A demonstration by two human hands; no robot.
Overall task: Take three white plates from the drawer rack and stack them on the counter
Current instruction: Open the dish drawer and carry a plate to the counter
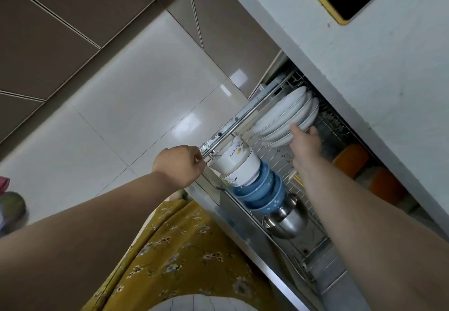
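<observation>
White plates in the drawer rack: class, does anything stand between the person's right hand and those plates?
Nothing visible does. The right hand is already at the near rim of the white plates, which stand on edge in the drawer rack. The stacked bowls sit nearer the left hand, off the reach path.

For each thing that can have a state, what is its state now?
drawer rack: pulled out, open.
white plates: standing on edge in the rack.
right hand: gripping the plates' rims.
left hand: curled on the rack's rail.
bowls: stacked on their side in the rack.
</observation>
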